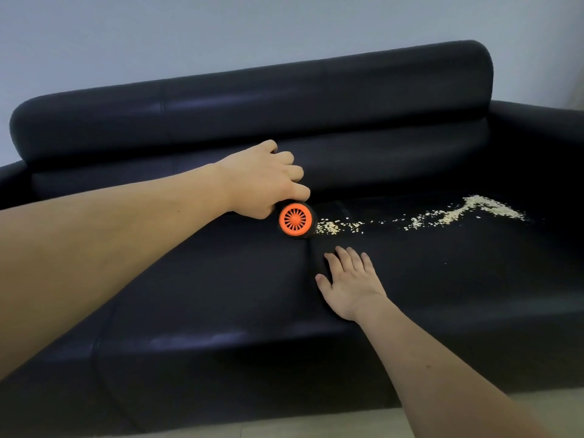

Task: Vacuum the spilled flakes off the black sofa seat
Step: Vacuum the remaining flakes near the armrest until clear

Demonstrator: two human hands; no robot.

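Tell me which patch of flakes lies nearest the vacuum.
The small cluster just right of the vacuum, which the left hand grips. The bigger pile lies far right on the seat, joined to it by a thin trail.

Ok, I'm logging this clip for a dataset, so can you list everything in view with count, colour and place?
sofa: one, black, fills the frame against the wall
flakes: one scattered trail, pale beige, on the right seat cushion, from the vacuum rightward
handheld vacuum: one, black with orange vented end, on the seat at the trail's left end
wall: one, pale grey, behind the sofa
floor: pale strip, bottom edge
left hand: grips the vacuum
right hand: flat on the seat, fingers spread
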